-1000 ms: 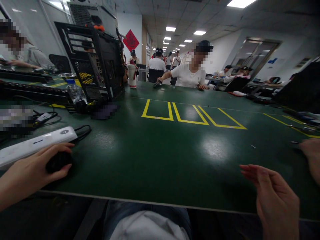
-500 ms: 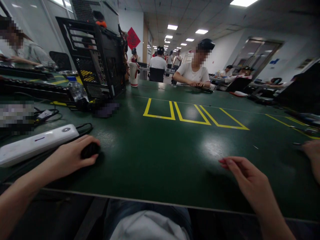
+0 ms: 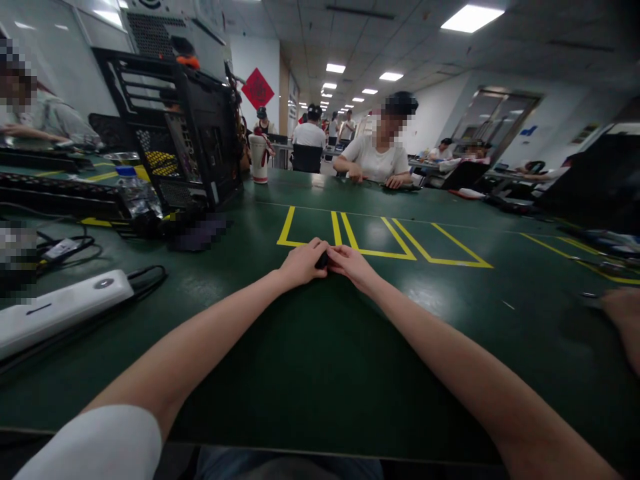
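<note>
Over the green table (image 3: 305, 373), my left hand (image 3: 304, 262) is closed around a small black rounded object (image 3: 323, 259). Most of it is hidden by the fingers, and its kind cannot be made out. From the other side my right hand (image 3: 350, 263) meets it, fingers together and fingertips against the object. The two hands touch or nearly touch, just at the near edge of the yellow tape outlines (image 3: 387, 253).
At the left lie a white power strip (image 3: 65, 310) and cables. Behind them stand a clear bottle (image 3: 137, 193), an open black computer case (image 3: 200, 133) and a paper cup (image 3: 259, 160). A person (image 3: 380, 157) sits opposite; another person's hand (image 3: 623, 313) is at the right edge.
My left hand has carried the black object from beside the power strip to the table's middle. My right hand has moved left and forward to meet it. The view has shifted slightly.
</note>
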Motion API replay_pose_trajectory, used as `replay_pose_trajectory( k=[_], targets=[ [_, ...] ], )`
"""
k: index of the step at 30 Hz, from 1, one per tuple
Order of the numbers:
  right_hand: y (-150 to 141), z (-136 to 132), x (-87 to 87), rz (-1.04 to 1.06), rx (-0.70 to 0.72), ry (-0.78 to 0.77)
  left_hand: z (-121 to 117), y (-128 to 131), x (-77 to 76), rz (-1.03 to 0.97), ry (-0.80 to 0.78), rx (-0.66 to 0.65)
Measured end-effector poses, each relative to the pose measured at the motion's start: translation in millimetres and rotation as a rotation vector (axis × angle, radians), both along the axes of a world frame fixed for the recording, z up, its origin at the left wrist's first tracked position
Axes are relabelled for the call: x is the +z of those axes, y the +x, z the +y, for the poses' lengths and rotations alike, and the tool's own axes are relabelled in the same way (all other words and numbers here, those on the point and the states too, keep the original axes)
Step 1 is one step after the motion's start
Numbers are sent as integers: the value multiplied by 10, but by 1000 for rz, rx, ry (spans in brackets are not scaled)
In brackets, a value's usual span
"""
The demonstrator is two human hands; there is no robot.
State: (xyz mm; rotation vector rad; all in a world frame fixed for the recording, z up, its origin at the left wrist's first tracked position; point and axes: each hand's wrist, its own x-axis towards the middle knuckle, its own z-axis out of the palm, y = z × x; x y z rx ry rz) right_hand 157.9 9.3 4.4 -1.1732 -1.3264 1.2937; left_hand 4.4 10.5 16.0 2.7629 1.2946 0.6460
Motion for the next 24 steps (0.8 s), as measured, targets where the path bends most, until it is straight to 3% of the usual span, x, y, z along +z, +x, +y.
replay_pose_trajectory(
  k=[6,14,19,24],
  targets=[
    [43,-140,-40,171,79,-7,-134,20,-85,-142,41,-76],
    [22,-477,-85,42,67,170,-312,-135,-103,-216,36,-256],
    [6,-480,-87,32,62,178,-256,-157,-116,-185,6,-256],
    [2,-479,-67,39,77,211,-267,-131,-93,-88,59,-149]
  ],
)
